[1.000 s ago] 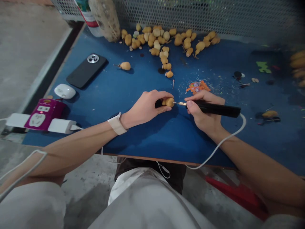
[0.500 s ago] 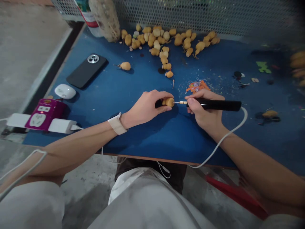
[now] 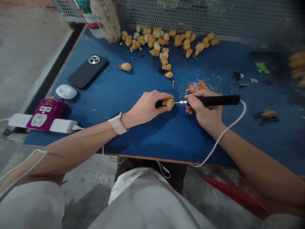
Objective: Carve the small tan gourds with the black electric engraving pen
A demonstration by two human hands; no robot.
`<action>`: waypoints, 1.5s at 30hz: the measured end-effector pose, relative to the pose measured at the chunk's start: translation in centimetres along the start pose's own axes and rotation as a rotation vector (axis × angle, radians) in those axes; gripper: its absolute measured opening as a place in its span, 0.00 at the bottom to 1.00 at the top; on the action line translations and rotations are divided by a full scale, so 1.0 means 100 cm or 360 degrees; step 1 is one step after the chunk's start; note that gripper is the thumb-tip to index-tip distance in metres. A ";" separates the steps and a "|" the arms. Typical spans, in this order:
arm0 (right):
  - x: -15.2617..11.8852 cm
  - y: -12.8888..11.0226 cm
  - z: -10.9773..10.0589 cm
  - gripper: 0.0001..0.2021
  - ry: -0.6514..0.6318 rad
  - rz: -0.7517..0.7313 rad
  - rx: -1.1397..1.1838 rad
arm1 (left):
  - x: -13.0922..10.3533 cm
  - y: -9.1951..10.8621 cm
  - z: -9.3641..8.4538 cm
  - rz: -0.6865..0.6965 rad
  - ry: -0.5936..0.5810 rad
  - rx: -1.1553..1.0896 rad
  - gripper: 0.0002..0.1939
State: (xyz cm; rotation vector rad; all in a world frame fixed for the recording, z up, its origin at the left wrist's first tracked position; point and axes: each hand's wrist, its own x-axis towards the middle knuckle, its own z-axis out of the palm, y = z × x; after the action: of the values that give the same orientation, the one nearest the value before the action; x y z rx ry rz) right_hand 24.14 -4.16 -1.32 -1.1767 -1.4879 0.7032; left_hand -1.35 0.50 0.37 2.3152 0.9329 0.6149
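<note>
Two bare hands meet over a blue tabletop [image 3: 143, 140], seen from above. The left hand [image 3: 147, 106], a pale band [image 3: 118, 124] around its wrist, pinches a small tan gourd [image 3: 169, 102] between thumb and fingers, near the middle of the tabletop. The right hand [image 3: 206, 111] grips a black pen-shaped tool [image 3: 221, 100] much like a pencil—its thin metal tip points left and meets the rounded end of the gourd. A white cable [image 3: 220, 140] curves from the tool's back end down past the right wrist to the near edge.

Beyond the hands, many small gourds [image 3: 157, 39] lie heaped along the far side, below a perforated metal panel [image 3: 190, 19]; a short line of them trails toward the hands. Just beyond the right hand is a little pile of orange scraps [image 3: 197, 86], with pale crumbs scattered around it. On the left lie a single gourd with a stem [image 3: 125, 66], a black phone [image 3: 88, 71], a white rounded case [image 3: 66, 92] and a purple power adapter [image 3: 46, 114]—white plugs on both sides of it.
</note>
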 end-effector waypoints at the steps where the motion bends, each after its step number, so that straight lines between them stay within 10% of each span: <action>1: 0.000 0.001 0.000 0.15 0.0003 0.0005 0.0006 | 0.000 0.000 0.000 0.0005 0.0003 0.0005 0.18; 45: 0.007 0.008 0.005 0.31 -0.0008 0.0054 0.0209 | 0.007 -0.007 0.001 -0.0026 0.0078 -0.0118 0.15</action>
State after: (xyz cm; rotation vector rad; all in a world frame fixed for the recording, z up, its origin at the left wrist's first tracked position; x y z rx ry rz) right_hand 23.91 -3.12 -1.93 -1.1025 -1.4069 0.8149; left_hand -1.15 1.41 -0.07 2.2341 0.9348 0.6907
